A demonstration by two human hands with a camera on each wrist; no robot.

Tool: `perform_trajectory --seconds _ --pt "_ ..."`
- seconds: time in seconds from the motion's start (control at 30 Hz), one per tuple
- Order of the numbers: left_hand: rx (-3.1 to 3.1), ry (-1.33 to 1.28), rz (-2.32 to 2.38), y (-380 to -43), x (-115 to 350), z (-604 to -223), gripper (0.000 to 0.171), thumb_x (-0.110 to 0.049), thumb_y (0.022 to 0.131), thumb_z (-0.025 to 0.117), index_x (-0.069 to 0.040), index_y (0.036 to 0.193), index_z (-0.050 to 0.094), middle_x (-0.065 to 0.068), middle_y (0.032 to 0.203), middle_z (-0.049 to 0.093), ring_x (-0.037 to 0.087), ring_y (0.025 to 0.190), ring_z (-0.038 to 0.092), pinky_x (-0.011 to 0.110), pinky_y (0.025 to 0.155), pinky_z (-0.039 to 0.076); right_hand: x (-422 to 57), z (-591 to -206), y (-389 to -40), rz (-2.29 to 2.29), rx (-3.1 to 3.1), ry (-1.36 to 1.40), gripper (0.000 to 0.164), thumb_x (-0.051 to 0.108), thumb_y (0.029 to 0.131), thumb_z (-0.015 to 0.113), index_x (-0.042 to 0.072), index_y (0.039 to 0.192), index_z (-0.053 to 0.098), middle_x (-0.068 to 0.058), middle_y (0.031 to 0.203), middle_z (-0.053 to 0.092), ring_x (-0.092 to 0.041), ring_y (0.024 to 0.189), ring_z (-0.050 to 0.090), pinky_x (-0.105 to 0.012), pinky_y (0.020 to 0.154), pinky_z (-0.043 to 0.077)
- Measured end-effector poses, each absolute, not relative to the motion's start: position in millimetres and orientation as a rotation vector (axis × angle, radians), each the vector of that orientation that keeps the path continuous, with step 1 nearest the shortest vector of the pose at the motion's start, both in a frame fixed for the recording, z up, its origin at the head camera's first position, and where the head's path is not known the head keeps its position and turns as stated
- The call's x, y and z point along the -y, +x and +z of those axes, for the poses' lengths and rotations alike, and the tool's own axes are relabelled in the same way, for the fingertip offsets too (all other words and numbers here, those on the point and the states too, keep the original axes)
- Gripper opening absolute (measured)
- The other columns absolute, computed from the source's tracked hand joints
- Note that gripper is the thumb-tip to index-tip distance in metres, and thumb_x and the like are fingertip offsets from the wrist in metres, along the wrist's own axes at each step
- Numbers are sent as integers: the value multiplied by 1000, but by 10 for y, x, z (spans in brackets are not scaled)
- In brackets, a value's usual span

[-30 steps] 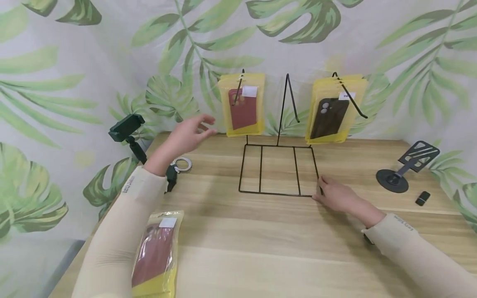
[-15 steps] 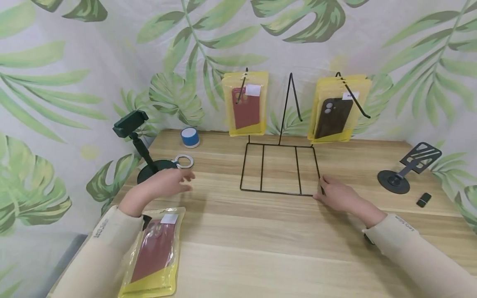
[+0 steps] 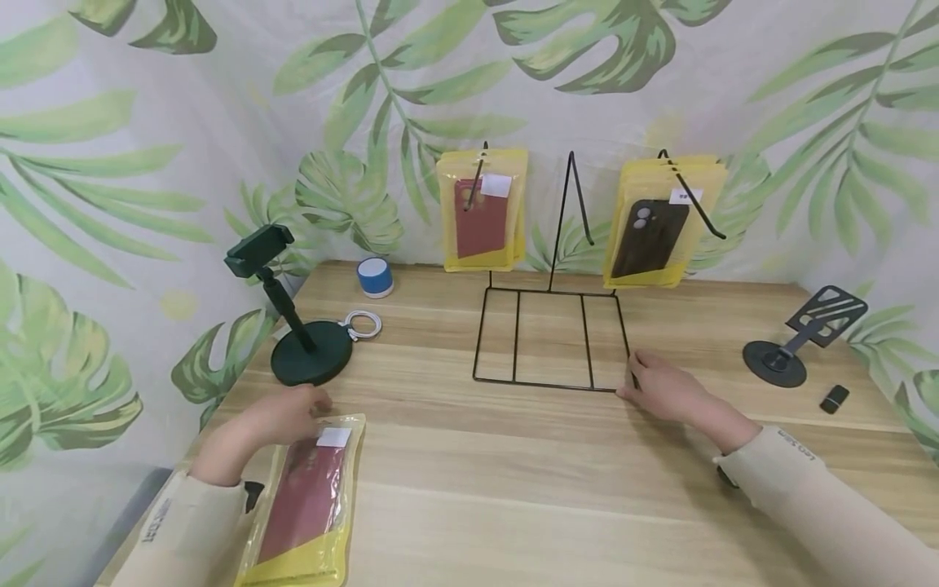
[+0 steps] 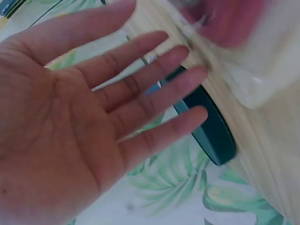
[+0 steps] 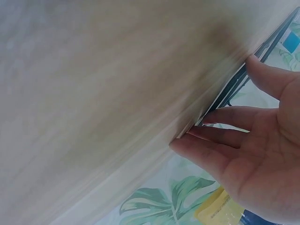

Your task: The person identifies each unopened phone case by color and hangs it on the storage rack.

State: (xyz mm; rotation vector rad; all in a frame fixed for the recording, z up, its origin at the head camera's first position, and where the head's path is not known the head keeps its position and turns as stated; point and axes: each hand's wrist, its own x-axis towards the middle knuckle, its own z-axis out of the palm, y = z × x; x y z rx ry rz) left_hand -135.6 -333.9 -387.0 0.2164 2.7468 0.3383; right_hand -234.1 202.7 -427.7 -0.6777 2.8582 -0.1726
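Note:
My left hand (image 3: 282, 417) hovers at the upper left of a packaged phone case (image 3: 304, 497), a dark red case in a clear and yellow pouch lying flat on the table. In the left wrist view the fingers of the left hand (image 4: 98, 108) are spread and straight, with the blurred pouch (image 4: 253, 51) beyond their tips. My right hand (image 3: 663, 387) holds the front right corner of a black wire display rack (image 3: 550, 384), thumb and fingers at its base wire. Red phone cases in pouches (image 3: 480, 216) hang on the rack's left hook, dark ones (image 3: 653, 236) on its right hook.
A green phone stand (image 3: 311, 350) with a coiled white cable (image 3: 363, 324) is at the left, and a blue-and-white cylinder (image 3: 375, 277) behind it. At the right are a black folding stand (image 3: 775, 364) and a small black object (image 3: 834, 399). A leaf-print cloth (image 3: 411, 73) hangs behind.
My left hand has moved down and left, from beside the hanging red cases to the pouch on the table. The right hand has stayed at the rack's corner.

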Motion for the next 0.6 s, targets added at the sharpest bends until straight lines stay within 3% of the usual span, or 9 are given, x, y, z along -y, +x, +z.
perform_trajectory --seconds 0.2,0.33,0.6 --pt "-2810 162 339 -1246 3456 -3942 15 -2 84 64 3 98 68 12 90 70 20 75 59 41 71 55 -2020 -4282 -2339 -167 -2849 -667 70 37 101 55 -19 141 40 -40 149 34 -54 136 38 -62 106 41" --pt "-2864 184 360 -1186 3511 -3989 16 5 79 59 0 91 68 9 86 69 18 72 57 38 68 54 -2022 -4271 -2325 -157 -2848 -675 70 37 101 56 -19 140 41 -41 148 34 -54 135 38 -62 104 43" --pt "-2908 143 396 -1114 3616 -4062 10 4 79 58 -2 84 65 6 80 64 18 69 53 33 62 48 -2024 -4276 -2331 -160 -2862 -681 69 36 101 56 -19 139 42 -41 147 35 -54 135 39 -62 105 42"
